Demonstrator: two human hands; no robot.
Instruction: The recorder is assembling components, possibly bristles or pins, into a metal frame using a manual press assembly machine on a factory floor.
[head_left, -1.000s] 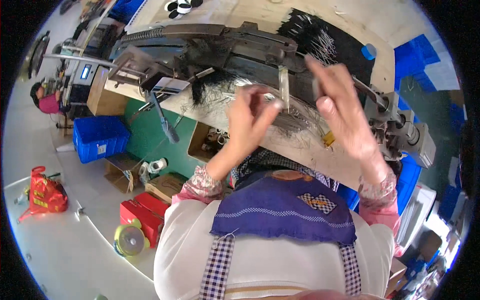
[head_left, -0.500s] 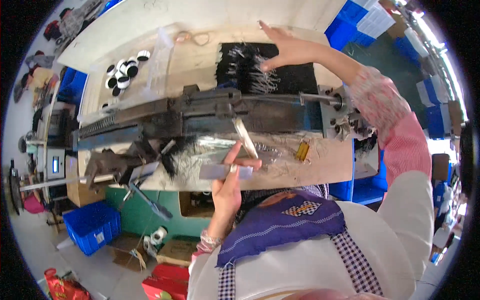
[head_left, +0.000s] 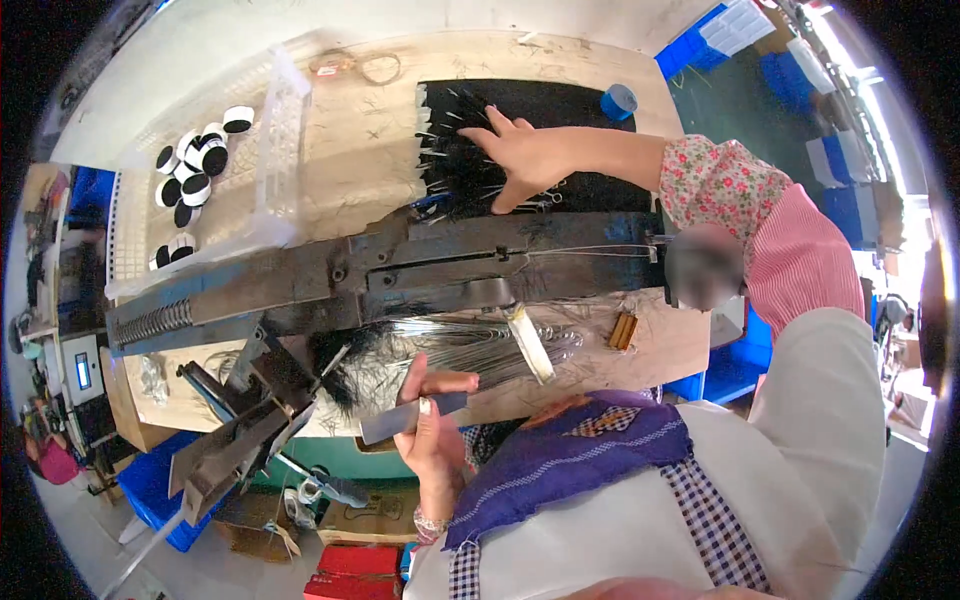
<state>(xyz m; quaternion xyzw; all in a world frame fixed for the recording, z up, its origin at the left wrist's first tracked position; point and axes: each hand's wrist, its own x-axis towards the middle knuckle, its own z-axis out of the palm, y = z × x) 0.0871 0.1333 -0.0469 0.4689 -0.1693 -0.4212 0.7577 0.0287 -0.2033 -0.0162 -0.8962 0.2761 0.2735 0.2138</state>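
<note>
My left hand [head_left: 432,450] is closed around a flat grey strip [head_left: 385,425] at the bench's near edge, with the index finger stretched out. My right hand [head_left: 530,160] reaches across the machine with fingers spread over a black mat [head_left: 590,110]. Under and beside those fingers lies a pile of black bristle brushes with thin wire stems [head_left: 455,175]; whether the fingertips touch them is unclear. A long dark metal machine [head_left: 420,265] runs between my hands, a wire stretched along its right half. The round part [head_left: 705,266] at its right end is blurred.
Looped wires [head_left: 480,345] lie on the bench near a tuft of black bristles [head_left: 340,365]. A white lever [head_left: 530,345] juts toward me. At the left, a clear tray [head_left: 275,150] holds several white-and-black rolls. A blue tape roll [head_left: 619,101] stands on the mat.
My right hand has moved lower and left over the brush pile. The left hand still grips the strip and has shifted down and left. The view has turned, and the blue roll now shows.
</note>
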